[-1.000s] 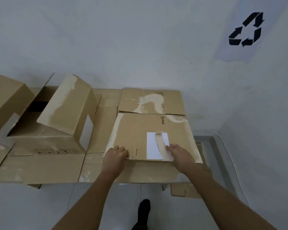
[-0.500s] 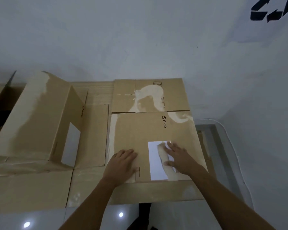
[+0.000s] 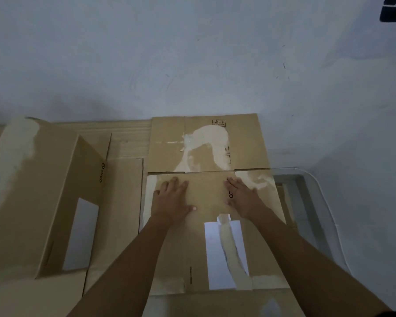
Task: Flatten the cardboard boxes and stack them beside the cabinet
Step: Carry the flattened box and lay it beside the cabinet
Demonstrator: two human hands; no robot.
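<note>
Against a pale wall, the left hand [image 3: 172, 197] and right hand [image 3: 244, 197] press open-palmed on the flattened box [image 3: 212, 243], gripping nothing, apparently to keep it flat.

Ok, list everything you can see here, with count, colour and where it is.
Flat box: one, brown, centre, under both hands.
White label: one, on the flat box, torn by a pale tape strip.
Standing box: one, brown, left, not flattened, white label on its side.
Cardboard sheets: several, brown, lying beneath and between the boxes.
Wall: pale grey, behind.
Black mark: part of one, top right of the wall.
Left hand: open, palm down on the flat box.
Right hand: open, palm down on the flat box.
</note>
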